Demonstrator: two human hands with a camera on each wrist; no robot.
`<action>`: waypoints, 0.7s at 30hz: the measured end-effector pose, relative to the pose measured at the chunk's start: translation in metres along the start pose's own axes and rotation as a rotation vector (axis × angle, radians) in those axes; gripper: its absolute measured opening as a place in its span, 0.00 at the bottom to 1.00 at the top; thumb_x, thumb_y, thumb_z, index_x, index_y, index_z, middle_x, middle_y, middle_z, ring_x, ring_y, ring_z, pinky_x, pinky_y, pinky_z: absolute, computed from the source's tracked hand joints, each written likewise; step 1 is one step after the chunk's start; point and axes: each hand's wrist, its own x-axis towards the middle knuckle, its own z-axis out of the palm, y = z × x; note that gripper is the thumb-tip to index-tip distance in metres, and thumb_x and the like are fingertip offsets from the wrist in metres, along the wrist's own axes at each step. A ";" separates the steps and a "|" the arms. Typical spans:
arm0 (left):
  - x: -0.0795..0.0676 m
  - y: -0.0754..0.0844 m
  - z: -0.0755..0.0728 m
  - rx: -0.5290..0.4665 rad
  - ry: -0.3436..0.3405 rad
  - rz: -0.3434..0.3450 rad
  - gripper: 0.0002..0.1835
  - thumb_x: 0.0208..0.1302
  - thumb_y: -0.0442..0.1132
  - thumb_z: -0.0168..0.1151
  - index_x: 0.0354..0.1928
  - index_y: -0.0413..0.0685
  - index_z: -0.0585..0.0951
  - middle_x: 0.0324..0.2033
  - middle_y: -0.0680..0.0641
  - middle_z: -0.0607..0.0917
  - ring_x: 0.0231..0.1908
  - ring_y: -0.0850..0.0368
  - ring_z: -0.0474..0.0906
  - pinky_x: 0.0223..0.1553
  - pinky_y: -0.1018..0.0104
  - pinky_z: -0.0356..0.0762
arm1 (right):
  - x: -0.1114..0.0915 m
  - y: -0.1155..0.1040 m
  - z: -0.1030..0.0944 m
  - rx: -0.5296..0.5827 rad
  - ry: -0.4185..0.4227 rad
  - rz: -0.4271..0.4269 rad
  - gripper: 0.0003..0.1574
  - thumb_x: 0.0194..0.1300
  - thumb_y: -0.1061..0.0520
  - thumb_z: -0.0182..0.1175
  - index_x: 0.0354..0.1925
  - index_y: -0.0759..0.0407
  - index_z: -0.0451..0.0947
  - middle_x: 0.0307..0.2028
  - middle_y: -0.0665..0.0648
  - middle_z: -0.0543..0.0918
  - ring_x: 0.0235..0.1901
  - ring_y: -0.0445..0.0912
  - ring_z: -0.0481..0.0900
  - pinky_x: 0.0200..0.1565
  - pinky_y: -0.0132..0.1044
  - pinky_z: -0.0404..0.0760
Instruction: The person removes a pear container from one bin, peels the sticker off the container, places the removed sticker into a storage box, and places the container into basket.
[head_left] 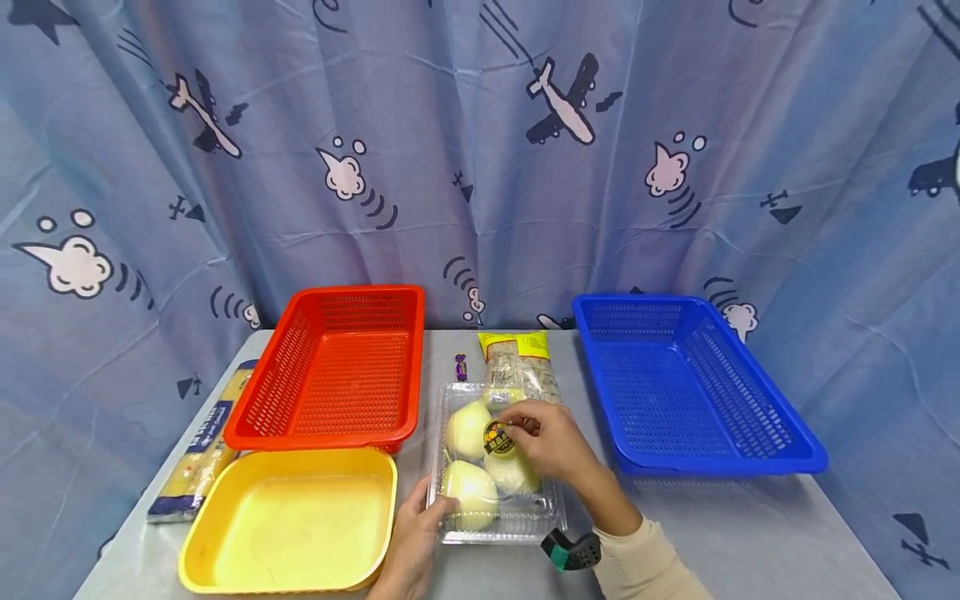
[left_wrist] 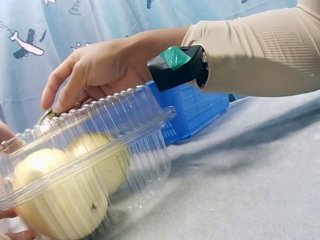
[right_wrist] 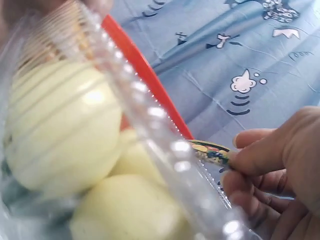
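A clear plastic clamshell box (head_left: 504,527) holds several round, pale yellow-green fruits (head_left: 471,497). My left hand (head_left: 414,533) grips the box by its left side, thumb over the near-left edge. Above the lid, my right hand (head_left: 557,443) pinches the edge of a round black-and-yellow sticker (head_left: 496,439) between thumb and fingers. From the right wrist, the sticker (right_wrist: 210,153) is seen nearly edge-on, part of it lifted from the lid. In the left wrist view the box stands tilted, and a fruit (left_wrist: 60,200) shows through its wall.
A bag with a yellow top (head_left: 525,367) and a small purple-wrapped candy (head_left: 461,367) lie behind the box. To the left are a red basket (head_left: 408,367), a yellow tub (head_left: 386,500) and a long yellow-and-blue packet (head_left: 202,442). A blue basket (head_left: 697,392) stands right.
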 end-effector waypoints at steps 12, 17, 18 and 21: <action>0.001 -0.003 0.000 -0.005 -0.004 0.014 0.34 0.57 0.28 0.56 0.67 0.26 0.62 0.57 0.36 0.74 0.52 0.54 0.70 0.54 0.66 0.65 | -0.005 0.004 0.000 0.455 0.066 0.121 0.07 0.60 0.73 0.62 0.39 0.75 0.81 0.30 0.67 0.81 0.24 0.47 0.80 0.27 0.40 0.82; 0.002 -0.002 0.000 -0.004 0.002 0.014 0.33 0.56 0.28 0.57 0.66 0.28 0.64 0.57 0.36 0.74 0.51 0.54 0.71 0.53 0.66 0.66 | -0.005 0.007 0.004 0.538 0.113 0.089 0.08 0.60 0.75 0.61 0.40 0.79 0.79 0.34 0.72 0.80 0.25 0.48 0.82 0.29 0.43 0.83; 0.001 -0.001 0.000 -0.006 0.003 0.012 0.33 0.56 0.28 0.57 0.66 0.28 0.64 0.57 0.36 0.74 0.51 0.54 0.71 0.53 0.66 0.65 | -0.005 0.006 0.005 0.548 0.126 0.088 0.08 0.60 0.75 0.61 0.40 0.79 0.79 0.33 0.72 0.80 0.25 0.47 0.81 0.29 0.42 0.83; 0.001 0.000 0.000 -0.005 0.006 0.013 0.33 0.56 0.28 0.57 0.66 0.29 0.65 0.58 0.36 0.74 0.52 0.54 0.70 0.53 0.66 0.66 | -0.005 0.006 0.008 0.576 0.152 0.082 0.08 0.59 0.74 0.62 0.39 0.79 0.79 0.32 0.71 0.79 0.24 0.46 0.81 0.28 0.39 0.83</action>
